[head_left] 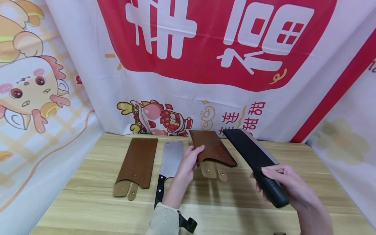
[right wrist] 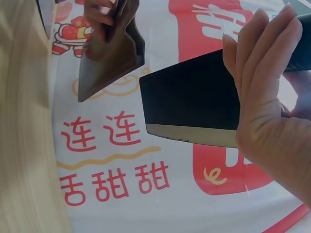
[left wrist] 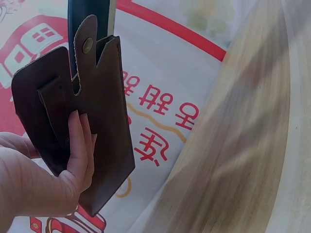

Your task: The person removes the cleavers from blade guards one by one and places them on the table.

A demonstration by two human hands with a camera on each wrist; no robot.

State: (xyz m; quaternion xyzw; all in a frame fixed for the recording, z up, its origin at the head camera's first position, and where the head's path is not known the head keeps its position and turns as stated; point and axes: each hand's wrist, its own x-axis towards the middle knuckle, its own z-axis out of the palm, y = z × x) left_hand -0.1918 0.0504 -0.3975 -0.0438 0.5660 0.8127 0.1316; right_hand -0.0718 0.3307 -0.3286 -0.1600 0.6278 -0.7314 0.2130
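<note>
My left hand (head_left: 188, 164) grips a brown leather knife sheath (head_left: 212, 147) by its left edge, raised over the table. Its mouth, with a snap strap (head_left: 222, 173), faces toward me. In the left wrist view the fingers lie along the back of the sheath (left wrist: 104, 126). My right hand (head_left: 289, 182) holds a cleaver with a black blade (head_left: 249, 148) and pale edge by its black handle (head_left: 274, 192). The blade points up and away, to the right of the sheath and apart from it. The right wrist view shows the blade (right wrist: 189, 97) and sheath (right wrist: 109, 63) separated by a gap.
On the wooden table (head_left: 97, 209) a second brown sheath (head_left: 138, 160) lies at the left. A silver cleaver (head_left: 172, 156) with a black riveted handle lies beside it, partly behind my left forearm. A printed cloth (head_left: 164, 81) hangs at the table's back edge.
</note>
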